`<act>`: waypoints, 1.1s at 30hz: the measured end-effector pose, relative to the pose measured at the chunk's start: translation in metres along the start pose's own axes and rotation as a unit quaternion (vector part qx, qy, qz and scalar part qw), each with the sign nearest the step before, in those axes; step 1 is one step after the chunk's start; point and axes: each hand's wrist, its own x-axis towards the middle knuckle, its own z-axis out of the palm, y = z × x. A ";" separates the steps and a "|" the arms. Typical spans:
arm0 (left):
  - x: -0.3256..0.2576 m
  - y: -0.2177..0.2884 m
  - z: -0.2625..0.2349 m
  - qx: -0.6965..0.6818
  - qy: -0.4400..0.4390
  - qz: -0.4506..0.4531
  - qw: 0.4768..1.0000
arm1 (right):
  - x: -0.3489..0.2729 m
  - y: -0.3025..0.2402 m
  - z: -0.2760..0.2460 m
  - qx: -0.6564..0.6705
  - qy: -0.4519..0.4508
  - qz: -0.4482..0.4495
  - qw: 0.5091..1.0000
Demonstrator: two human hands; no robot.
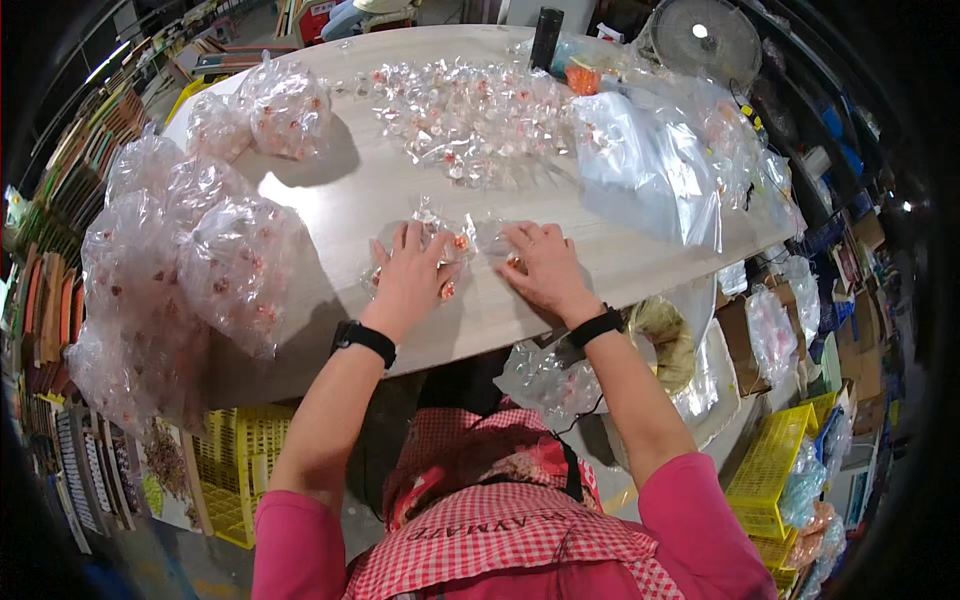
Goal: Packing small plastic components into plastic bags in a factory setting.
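My left hand [408,280] lies spread over a few small clear packets [458,242] with orange-red bits in them, near the table's front edge. To its right, my right hand [548,272] rests with fingers stretched over another small clear packet [490,235], part of it hidden under the fingers. Neither hand appears closed around a packet. Farther back, a wide pile of the same small packets [470,110] covers the middle of the pale table [380,190].
Large filled clear bags [240,265] crowd the table's left side, with more bags [285,105] behind. Flat clear plastic bags [640,170] lie at the right, near a black cylinder [545,38] and a fan [705,40]. Yellow crates [775,470] stand below.
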 end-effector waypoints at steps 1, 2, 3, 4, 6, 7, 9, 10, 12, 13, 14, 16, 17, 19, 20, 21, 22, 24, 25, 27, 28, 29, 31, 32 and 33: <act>-0.001 -0.001 -0.005 0.002 -0.005 -0.002 1.000 | -0.002 0.000 0.002 -0.008 0.044 -0.007 0.999; 0.000 0.000 -0.010 -0.020 -0.013 -0.002 1.000 | -0.004 0.007 0.001 -0.006 0.043 -0.003 0.999; 0.003 -0.001 -0.014 -0.041 -0.021 -0.003 0.999 | -0.005 0.017 -0.002 0.001 0.029 0.000 1.000; 0.006 -0.007 -0.017 -0.039 -0.024 -0.002 0.999 | -0.008 0.023 -0.003 0.009 0.015 0.001 1.000; 0.008 -0.032 -0.022 -0.196 0.023 -0.035 0.980 | -0.018 0.031 -0.011 0.009 0.036 0.016 0.999; 0.007 -0.038 -0.032 -0.196 0.020 -0.031 0.980 | -0.030 0.044 -0.018 0.045 0.043 0.055 0.997; 0.000 -0.045 -0.062 -0.262 -0.014 -0.007 0.965 | -0.064 0.071 -0.029 0.065 0.099 0.113 0.987; -0.007 -0.054 -0.072 -0.260 -0.012 -0.014 0.965 | -0.083 0.079 -0.033 0.052 0.146 0.125 0.980; -0.021 -0.069 -0.085 -0.174 -0.078 -0.023 0.981 | -0.115 0.075 -0.061 0.128 0.125 0.216 0.960; -0.025 -0.068 -0.091 -0.174 -0.092 -0.028 0.980 | -0.133 0.081 -0.069 0.112 0.113 0.259 0.953; -0.028 -0.072 -0.087 -0.176 -0.091 -0.030 0.980 | -0.150 0.088 -0.076 0.094 0.101 0.301 0.944; -0.033 -0.081 -0.073 -0.153 -0.083 0.030 0.984 | -0.179 0.113 -0.075 0.062 0.086 0.326 0.939; -0.035 -0.080 -0.070 -0.156 -0.081 0.026 0.984 | -0.187 0.116 -0.071 0.031 0.072 0.356 0.931; -0.037 -0.075 -0.060 -0.148 -0.097 0.032 0.984 | -0.194 0.114 -0.064 -0.015 -0.003 0.359 0.933; -0.039 -0.075 -0.055 -0.150 -0.094 0.028 0.984 | -0.194 0.112 -0.063 -0.060 -0.075 0.363 0.927; -0.040 -0.076 -0.051 -0.120 -0.088 0.048 0.988 | -0.193 0.108 -0.061 -0.085 -0.070 0.373 0.921; -0.039 -0.074 -0.049 -0.089 -0.083 0.071 0.990 | -0.184 0.102 -0.063 -0.086 -0.069 0.370 0.922; -0.036 -0.069 -0.048 -0.115 -0.090 0.068 0.987 | -0.154 0.085 -0.068 -0.023 0.116 0.210 0.970; -0.036 -0.068 -0.047 -0.139 -0.101 0.065 0.983 | -0.132 0.064 -0.070 0.006 0.114 0.143 0.983; -0.038 -0.065 -0.049 -0.178 -0.067 0.053 0.980 | -0.085 0.019 -0.063 0.065 0.095 0.022 0.993; -0.036 -0.062 -0.050 -0.220 -0.030 0.040 0.974 | -0.066 0.000 -0.058 0.094 0.079 -0.032 0.992; -0.036 -0.064 -0.048 -0.215 -0.030 0.042 0.975 | -0.049 -0.017 -0.049 0.094 0.064 -0.052 0.992; -0.032 -0.070 -0.038 -0.196 -0.031 0.070 0.978 | -0.019 -0.043 -0.031 0.092 0.026 -0.080 0.992; -0.029 -0.068 -0.038 -0.192 -0.033 0.072 0.978 | -0.009 -0.053 -0.020 0.093 0.002 -0.090 0.992; -0.020 -0.057 -0.038 -0.201 -0.074 0.061 0.975 | -0.007 -0.054 -0.012 0.089 0.010 -0.081 0.993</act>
